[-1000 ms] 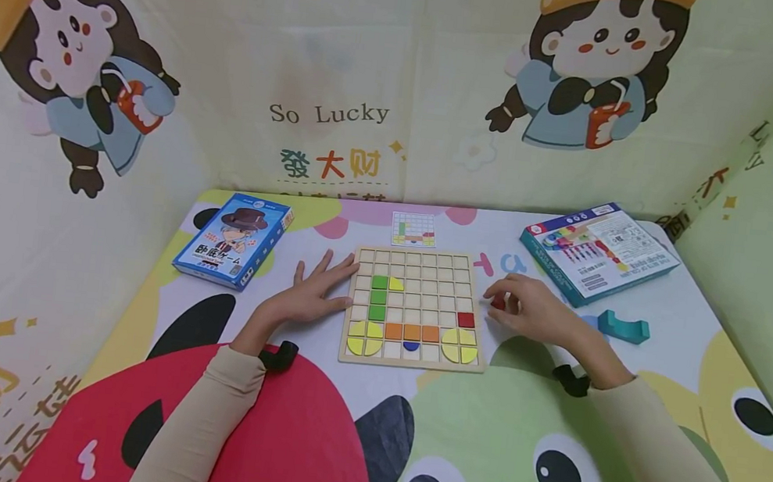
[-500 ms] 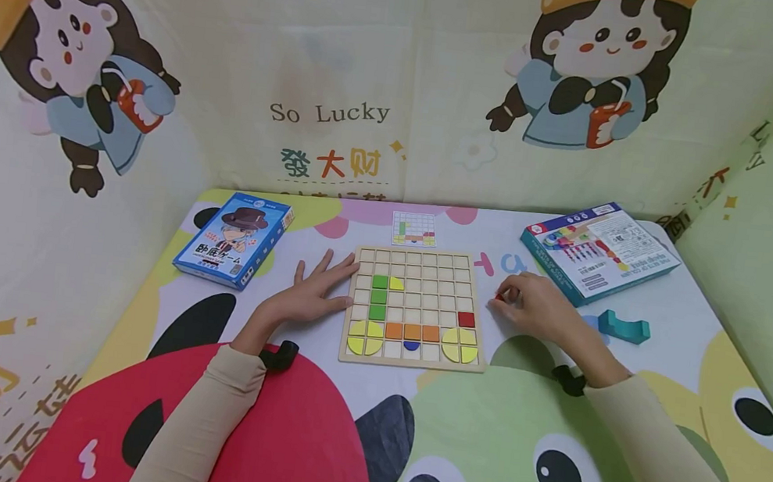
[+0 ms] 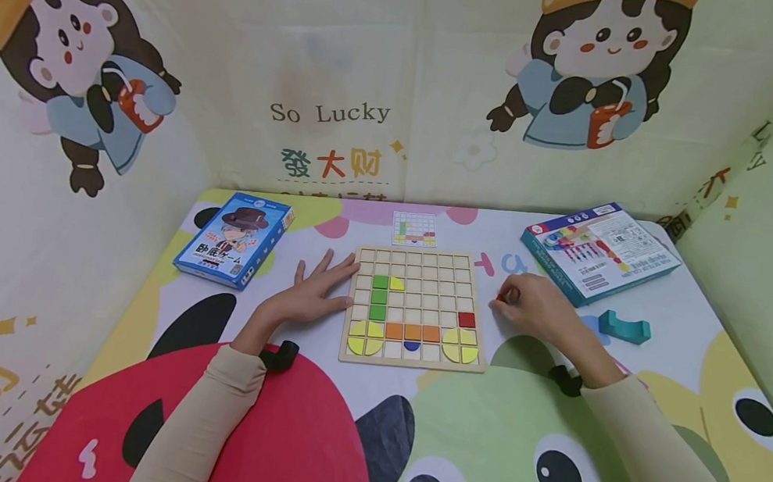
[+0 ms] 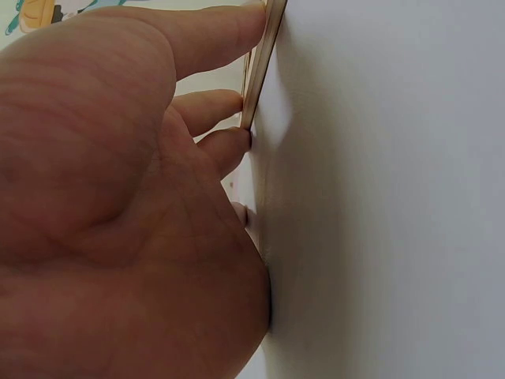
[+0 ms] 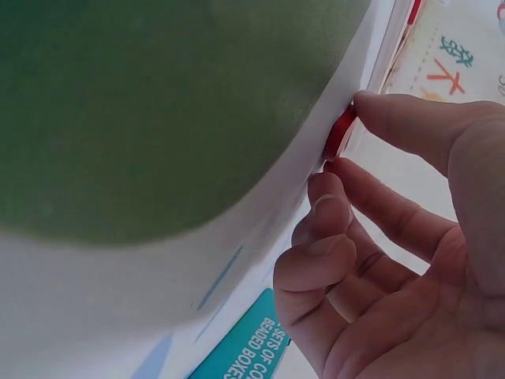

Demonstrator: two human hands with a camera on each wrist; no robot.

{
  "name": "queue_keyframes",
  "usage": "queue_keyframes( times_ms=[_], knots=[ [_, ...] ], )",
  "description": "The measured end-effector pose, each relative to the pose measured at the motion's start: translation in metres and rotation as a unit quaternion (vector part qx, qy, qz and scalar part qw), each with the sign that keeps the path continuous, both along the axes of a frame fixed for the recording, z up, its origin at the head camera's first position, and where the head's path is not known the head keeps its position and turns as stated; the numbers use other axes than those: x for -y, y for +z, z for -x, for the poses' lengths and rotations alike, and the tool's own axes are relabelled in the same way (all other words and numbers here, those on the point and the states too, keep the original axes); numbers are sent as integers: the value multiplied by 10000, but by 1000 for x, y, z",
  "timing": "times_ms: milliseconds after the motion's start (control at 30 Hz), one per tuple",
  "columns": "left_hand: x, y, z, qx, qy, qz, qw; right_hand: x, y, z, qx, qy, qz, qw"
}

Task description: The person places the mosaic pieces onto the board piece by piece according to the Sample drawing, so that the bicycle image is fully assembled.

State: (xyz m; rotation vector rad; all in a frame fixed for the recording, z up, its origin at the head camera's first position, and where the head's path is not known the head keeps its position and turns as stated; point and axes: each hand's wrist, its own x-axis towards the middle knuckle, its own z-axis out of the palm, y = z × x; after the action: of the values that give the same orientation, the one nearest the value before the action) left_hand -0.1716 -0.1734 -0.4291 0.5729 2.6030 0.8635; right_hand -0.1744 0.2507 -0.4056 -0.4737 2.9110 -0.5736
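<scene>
A wooden grid board [image 3: 416, 367] lies flat on the table. It bears green, orange and yellow pieces, a blue half-round piece [image 3: 411, 346] and a red square [image 3: 466, 320]. My left hand [image 3: 313, 294] rests by the board's left edge with fingers spread; in the left wrist view the thumb and fingertips touch the board's side [image 4: 264, 67]. Right of the board, my right hand [image 3: 535, 308] pinches a small red piece [image 5: 341, 133] between thumb and index finger, low over the table. Fingers mostly hide that piece in the head view.
A small pattern card [image 3: 414, 229] lies behind the board. A blue game box [image 3: 233, 241] stands at the left, a teal-edged box [image 3: 599, 253] at the back right. In front of the latter lies a teal curved block [image 3: 623, 327]. Printed cloth walls surround the table.
My right hand has shifted slightly and its fingers have closed on the red piece, which showed under them earlier. The left hand and the board stay where they were.
</scene>
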Motion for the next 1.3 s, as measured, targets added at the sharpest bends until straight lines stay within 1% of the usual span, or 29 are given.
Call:
queue_keyframes(
  times_ms=[367, 567, 800, 1033, 1300],
  knots=[
    [0, 3, 0, 12, -20, -14, 10000, -3, -1, -3, -39, 298, 160, 9994],
    [0, 1, 0, 5, -6, -22, 10000, -5, -1, -6, -24, 505, 198, 9985],
    [0, 2, -1, 29, -13, -37, 10000, -4, 0, -7, 10, 713, 325, 9969],
    [1, 0, 0, 46, 8, -84, 10000, -5, -2, -7, 36, 854, 479, 9952],
    [1, 0, 1, 50, 10, -89, 9999, -6, -2, -8, 20, 863, 510, 9950]
  ],
)
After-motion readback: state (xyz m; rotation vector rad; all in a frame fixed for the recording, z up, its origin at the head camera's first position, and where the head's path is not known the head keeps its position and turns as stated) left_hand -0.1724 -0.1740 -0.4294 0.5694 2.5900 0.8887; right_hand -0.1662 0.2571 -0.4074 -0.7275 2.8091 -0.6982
